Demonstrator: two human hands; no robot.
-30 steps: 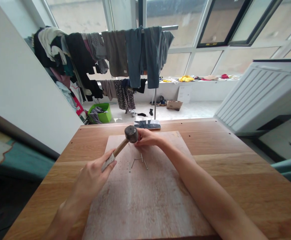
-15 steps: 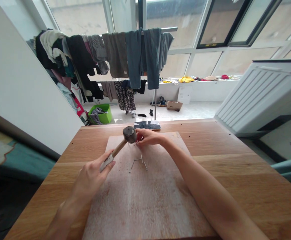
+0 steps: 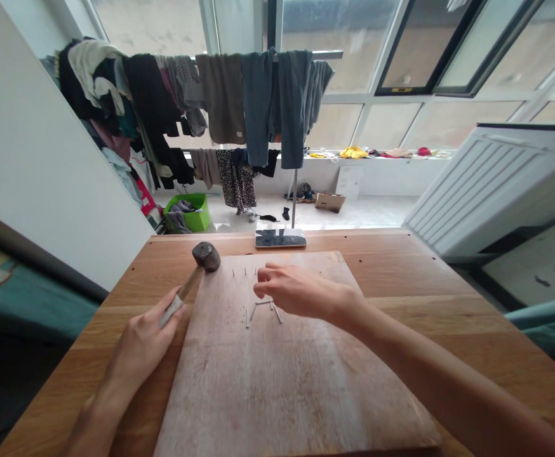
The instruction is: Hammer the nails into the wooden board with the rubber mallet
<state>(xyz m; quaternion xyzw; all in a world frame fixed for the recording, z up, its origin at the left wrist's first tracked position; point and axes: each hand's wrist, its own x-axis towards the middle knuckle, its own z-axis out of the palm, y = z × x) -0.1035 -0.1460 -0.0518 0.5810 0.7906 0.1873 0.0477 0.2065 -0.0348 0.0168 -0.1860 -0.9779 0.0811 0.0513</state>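
My left hand (image 3: 147, 336) is closed round the wooden handle of a hammer (image 3: 196, 268), whose dark head hangs over the left edge of a worn wooden board (image 3: 287, 374). My right hand (image 3: 294, 291) hovers palm down over a few loose nails (image 3: 261, 310) lying on the board, fingers curled and pinching towards them. Whether a nail is between the fingertips is hidden. A short row of nails (image 3: 244, 273) stands upright in the board just beyond the hand.
The board lies on a wooden table (image 3: 449, 298). A phone (image 3: 280, 238) lies at the table's far edge. Beyond are a rack of hanging clothes (image 3: 239, 108), a green basket (image 3: 192, 212) on the floor and a white radiator panel (image 3: 496, 178) at right.
The hammer has swung left and away from the upright nails. My right hand has let go of the nail it steadied and drawn back towards me, over the loose nails.
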